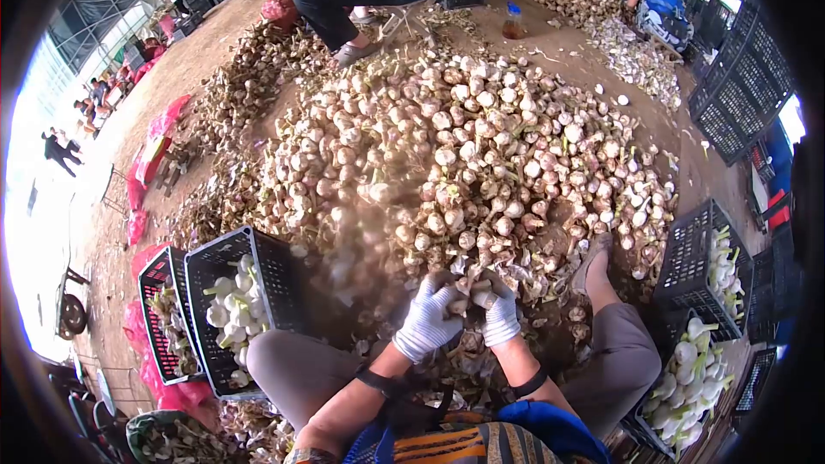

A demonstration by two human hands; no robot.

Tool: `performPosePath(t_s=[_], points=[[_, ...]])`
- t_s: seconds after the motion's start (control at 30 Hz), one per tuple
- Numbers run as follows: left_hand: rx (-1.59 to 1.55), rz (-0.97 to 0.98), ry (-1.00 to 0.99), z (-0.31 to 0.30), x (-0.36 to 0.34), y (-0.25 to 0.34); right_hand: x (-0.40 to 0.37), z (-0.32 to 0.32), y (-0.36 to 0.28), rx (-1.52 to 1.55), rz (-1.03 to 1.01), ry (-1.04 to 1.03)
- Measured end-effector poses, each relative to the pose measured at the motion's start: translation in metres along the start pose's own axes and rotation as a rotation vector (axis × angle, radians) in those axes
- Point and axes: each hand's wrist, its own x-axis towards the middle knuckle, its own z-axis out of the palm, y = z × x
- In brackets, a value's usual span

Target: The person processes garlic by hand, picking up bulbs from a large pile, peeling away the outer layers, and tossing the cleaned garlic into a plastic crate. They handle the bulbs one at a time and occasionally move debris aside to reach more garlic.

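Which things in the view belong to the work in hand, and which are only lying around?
Work:
- left hand and right hand, gloved, apparently on a bulb
- garlic heap
- crate of cleaner bulbs at left

Seemingly just lying about:
- blue-topped jar
- pink sacking
- wheel at far left

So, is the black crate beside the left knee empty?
Not empty: white bulbs show inside the crate. How deep, I cannot tell.
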Motion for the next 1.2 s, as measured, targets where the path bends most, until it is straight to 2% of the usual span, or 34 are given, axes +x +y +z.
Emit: performPosePath(t_s=[0.03, 0.07, 0.1, 0.13, 0.2, 0.23, 0.27, 0.33, 0.37, 0.4, 0.43, 0.47, 0.53, 0.57, 0.6, 0.63, 0.67, 0.7, 0.73, 0.8, 0.83, 0.87, 0.93, 0.97, 1.0, 1.03, 1.07, 1.13, 1.17, 1.2], points=[[0.147, 0.013, 0.032, -0.006, 0.002, 0.016, -0.004, 0.004, -0.009, -0.014, 0.023, -0.034], [0.288, 0.027, 0.057, -0.011, 0.005, 0.032, 0.007, -0.014, 0.007, -0.313, -0.198, -0.06], [-0.378, -0.23, 0.188, -0.007, 0.002, 0.032, 0.004, -0.012, 0.002, -0.397, -0.267, -0.102], [-0.653, -0.451, 0.146, -0.018, 0.008, 0.053, 0.003, -0.004, -0.007, -0.487, -0.333, -0.142], [-0.979, -0.439, 0.091, -0.026, 0.0, -0.017, -0.008, 0.014, -0.024, -0.753, -0.486, -0.19], [-0.933, -0.475, 0.08, -0.027, 0.0, -0.014, -0.009, 0.014, -0.026, -1.011, -0.622, -0.197], [-0.884, -0.506, 0.073, -0.027, 0.001, -0.01, -0.008, 0.016, -0.031, -1.007, -0.678, -0.264], [-0.822, -0.488, 0.065, -0.022, 0.002, -0.02, -0.01, 0.021, -0.033, -0.959, -0.612, -0.235], [-0.898, -0.457, 0.092, -0.018, 0.002, -0.029, -0.01, 0.022, -0.032, -0.961, -0.614, -0.231], [-0.973, -0.427, 0.121, -0.017, 0.001, -0.034, -0.012, 0.023, -0.03, -0.795, -0.461, -0.174], [-1.34, -0.589, 0.012, -0.025, 0.007, 0.013, -0.013, 0.023, -0.028, -0.628, -0.309, -0.118], [-0.855, -0.354, 0.08, -0.018, 0.005, 0.007, -0.012, 0.018, -0.023, -0.628, -0.309, -0.115], [-0.581, -0.342, 0.084, -0.014, 0.004, 0.044, -0.007, 0.006, -0.011, -0.284, -0.081, -0.091], [-0.581, -0.346, 0.081, -0.013, 0.004, 0.043, -0.006, 0.002, -0.01, -0.237, -0.004, -0.133], [-0.544, -0.361, 0.13, -0.013, 0.002, 0.041, -0.006, -0.001, -0.011, -0.236, -0.001, -0.13], [-0.505, -0.377, 0.182, -0.014, 0.0, 0.039, -0.006, -0.003, -0.011, -0.48, -0.076, -0.207], [-0.505, -0.381, 0.185, -0.019, -0.002, 0.03, -0.006, -0.005, -0.009, -0.722, -0.153, -0.285], [-0.56, -0.484, 0.141, -0.027, -0.001, 0.024, -0.006, -0.005, -0.007, -0.721, -0.148, -0.286], [-0.615, -0.585, 0.094, -0.031, -0.001, 0.02, -0.005, -0.005, -0.005, -0.833, -0.259, -0.262], [-0.523, -0.618, 0.128, -0.025, -0.002, 0.012, -0.003, -0.005, -0.001, -1.055, -0.486, -0.211], [-0.625, -0.61, 0.164, -0.022, -0.004, 0.005, -0.003, -0.001, -0.006, -1.085, -0.396, -0.223], [-0.725, -0.597, 0.198, -0.02, -0.004, -0.003, 0.002, -0.007, -0.002, -1.087, -0.395, -0.226], [-0.647, -0.573, 0.197, -0.022, 0.0, -0.001, 0.013, 0.002, -0.01, -0.7, 0.01, -0.147], [-0.762, -0.596, 0.227, -0.022, 0.001, 0.002, 0.007, 0.002, -0.019, -0.947, -0.207, -0.127], [-0.878, -0.62, 0.255, -0.022, 0.002, 0.006, 0.013, -0.006, -0.019, -1.011, -0.35, -0.053], [-0.761, -0.544, 0.252, -0.024, 0.003, -0.005, 0.013, -0.011, -0.016, -0.837, -0.321, -0.117], [-0.764, -0.546, 0.252, -0.022, 0.001, -0.006, 0.011, -0.017, -0.012, -0.664, -0.29, -0.177], [-0.813, -0.445, 0.266, -0.018, 0.004, 0.017, -0.003, 0.004, -0.015, -0.723, -0.218, -0.21], [-0.787, -0.413, 0.262, -0.017, 0.002, -0.001, -0.006, 0.007, -0.015, -0.843, -0.075, -0.202], [-0.788, -0.412, 0.262, -0.017, 0.002, 0.005, -0.008, 0.01, -0.01, -0.844, -0.076, -0.202]])
